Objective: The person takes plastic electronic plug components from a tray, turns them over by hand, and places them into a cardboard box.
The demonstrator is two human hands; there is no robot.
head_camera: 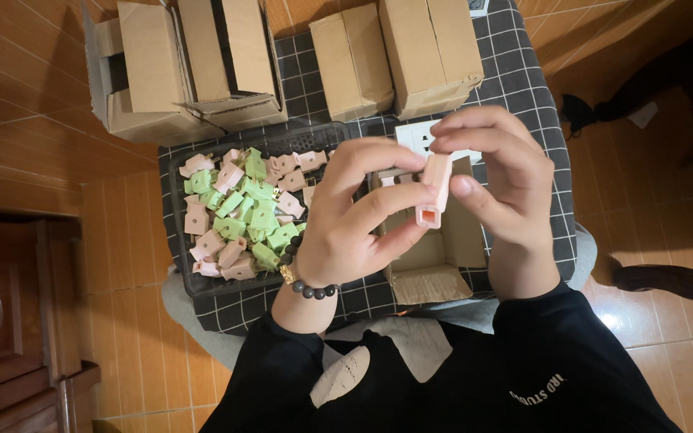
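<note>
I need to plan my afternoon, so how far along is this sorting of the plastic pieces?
Done: can't tell; the open cardboard box under the hands hides its contents. In hand: left hand and right hand hold one pink piece. Left: the black tray holds a heap of pink and green pieces.

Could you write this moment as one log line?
left hand: grips small pink plastic piece | right hand: pinches same piece | below: open cardboard box | beside: black tray, pink and green pieces
</note>
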